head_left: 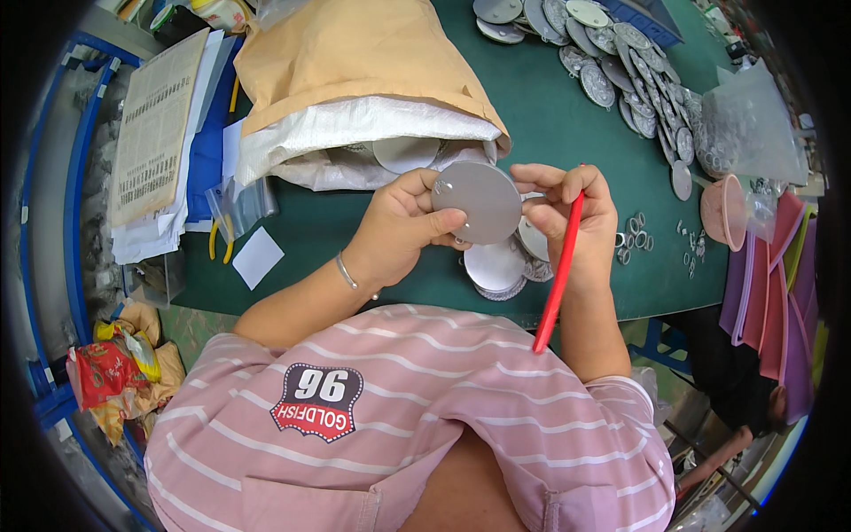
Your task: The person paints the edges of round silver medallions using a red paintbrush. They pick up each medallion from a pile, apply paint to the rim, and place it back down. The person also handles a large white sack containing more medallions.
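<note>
My left hand (399,217) grips a round grey metal disc (480,202) by its left side, thumb on the flat face. A small raised loop or fitting shows near the disc's upper left edge. At the disc's right edge is my right hand (574,217), with a long, slim red stick (560,270) held between its fingers and pointing down toward my shirt. Whether its fingertips touch the disc, I cannot tell. Below the held disc, several more metal discs (493,267) lie in a small pile on the green table, partly hidden by my hands.
A tan sack (363,49) with a white lining lies open ahead, discs inside. Many metal medallions (634,80) are heaped at the far right. Small rings (634,238), a pink cup (722,211) and coloured ribbons (771,301) are at right; papers (160,124) and yellow-handled pliers (220,241) at left.
</note>
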`<action>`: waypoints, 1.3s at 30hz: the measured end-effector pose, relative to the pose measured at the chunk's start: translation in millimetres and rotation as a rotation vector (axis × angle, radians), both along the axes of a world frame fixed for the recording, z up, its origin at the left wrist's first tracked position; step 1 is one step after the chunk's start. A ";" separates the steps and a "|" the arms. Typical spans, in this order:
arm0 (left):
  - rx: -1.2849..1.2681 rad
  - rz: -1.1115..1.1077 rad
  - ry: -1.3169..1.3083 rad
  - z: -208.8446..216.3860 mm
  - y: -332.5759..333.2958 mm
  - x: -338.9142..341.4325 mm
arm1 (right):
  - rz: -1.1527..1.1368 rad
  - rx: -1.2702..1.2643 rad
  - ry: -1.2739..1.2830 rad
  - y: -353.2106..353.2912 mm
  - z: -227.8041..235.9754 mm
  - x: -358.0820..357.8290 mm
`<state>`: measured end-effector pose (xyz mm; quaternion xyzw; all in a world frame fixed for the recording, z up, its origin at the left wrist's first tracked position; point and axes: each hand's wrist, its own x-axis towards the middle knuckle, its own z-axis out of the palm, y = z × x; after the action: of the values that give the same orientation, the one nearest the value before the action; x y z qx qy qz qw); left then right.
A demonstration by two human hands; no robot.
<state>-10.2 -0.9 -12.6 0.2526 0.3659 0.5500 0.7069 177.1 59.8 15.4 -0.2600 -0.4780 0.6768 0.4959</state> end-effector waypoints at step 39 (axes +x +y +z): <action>0.605 0.160 0.905 18.5 -5.6 2.9 | 0.041 0.051 -0.096 -7.7 -13.5 2.1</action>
<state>-7.3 -6.5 5.9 0.6273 0.4769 0.5193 0.3307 179.2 52.1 2.0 -0.2697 -0.5233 0.6613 0.4649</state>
